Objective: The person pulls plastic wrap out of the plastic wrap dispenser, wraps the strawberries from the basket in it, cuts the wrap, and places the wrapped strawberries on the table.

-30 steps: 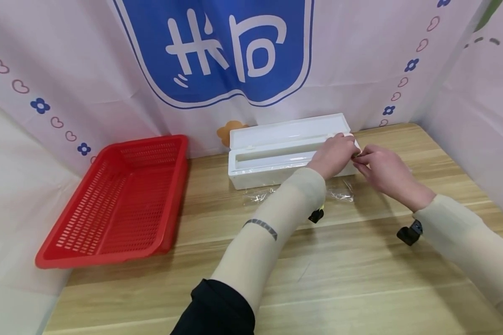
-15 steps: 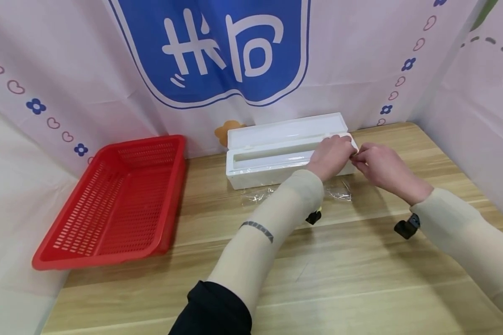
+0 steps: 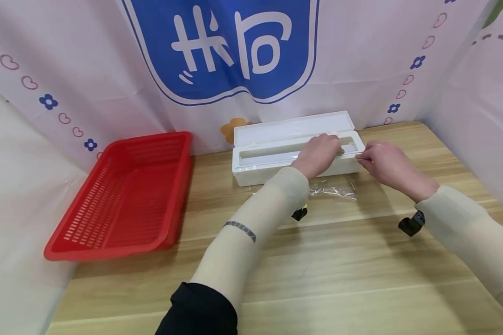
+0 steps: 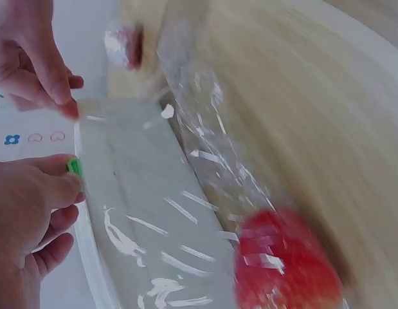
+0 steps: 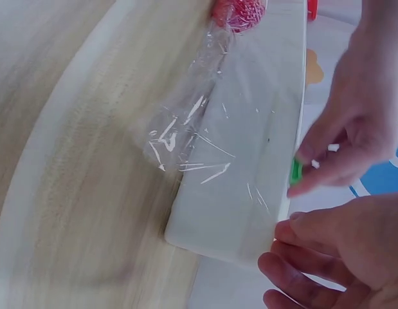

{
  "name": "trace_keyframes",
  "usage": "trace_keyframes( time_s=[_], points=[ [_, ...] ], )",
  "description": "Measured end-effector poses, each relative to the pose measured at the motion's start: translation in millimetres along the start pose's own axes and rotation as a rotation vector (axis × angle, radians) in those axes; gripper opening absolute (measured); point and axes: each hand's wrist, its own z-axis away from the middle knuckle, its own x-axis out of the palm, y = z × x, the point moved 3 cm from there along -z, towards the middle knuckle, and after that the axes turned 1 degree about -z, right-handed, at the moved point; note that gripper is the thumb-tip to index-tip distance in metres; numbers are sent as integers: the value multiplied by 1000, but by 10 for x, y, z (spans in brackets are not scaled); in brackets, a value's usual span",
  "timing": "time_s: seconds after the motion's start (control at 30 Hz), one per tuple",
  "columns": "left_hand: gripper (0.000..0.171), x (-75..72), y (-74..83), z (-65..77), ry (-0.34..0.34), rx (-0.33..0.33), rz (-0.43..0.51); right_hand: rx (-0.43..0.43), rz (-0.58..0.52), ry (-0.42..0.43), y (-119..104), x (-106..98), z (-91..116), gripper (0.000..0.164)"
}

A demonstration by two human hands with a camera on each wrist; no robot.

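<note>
A long white cling film box (image 3: 255, 176) lies at the back of the table with its lid (image 3: 293, 129) raised. Clear film (image 3: 334, 190) hangs over its front onto the wood. My left hand (image 3: 318, 154) pinches a small green slide cutter (image 4: 74, 167) on the box's front rim. At the right end of that rim, my right hand (image 3: 387, 166) pinches the film's edge between thumb and fingertips. A red, round fruit-like thing (image 4: 282, 261) lies by the box under film in the left wrist view; the left arm hides it in the head view.
A red plastic basket (image 3: 138, 200) stands on the left of the wooden table (image 3: 339, 279). Another small wrapped thing (image 4: 123, 45) lies beyond the box's right end. A printed cloth (image 3: 243, 56) hangs directly behind the box.
My left hand has moved left along the box's front rim, away from the right hand. The right hand stays at the box's right corner.
</note>
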Motion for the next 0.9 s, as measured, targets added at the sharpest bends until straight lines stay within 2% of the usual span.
trace_keyframes(
  time_s=[0.07, 0.2, 0.33, 0.47, 0.6, 0.73, 0.9],
  points=[
    [36, 10, -48, 44, -26, -2, 12, 6, 3, -20, 13, -6, 2, 18],
    [34, 3, -180, 166, -23, 2, 40, 9, -6, -55, 12, 5, -14, 20],
    [30, -52, -376, 343, -17, -13, 79, 19, 0, -64, 20, 5, -22, 21],
    [31, -81, -547, 507, -24, -9, 66, 9, 20, -49, 35, -31, -17, 20],
    [31, -75, -641, 623, -22, 0, 43, -2, 31, -54, 31, -41, -27, 19],
    [30, -81, -724, 715, -12, -16, 53, 5, 34, -64, 23, -27, -39, 19],
    [32, -128, -916, 889, -20, -77, 113, 14, 32, -69, 37, -40, -35, 19]
  ],
)
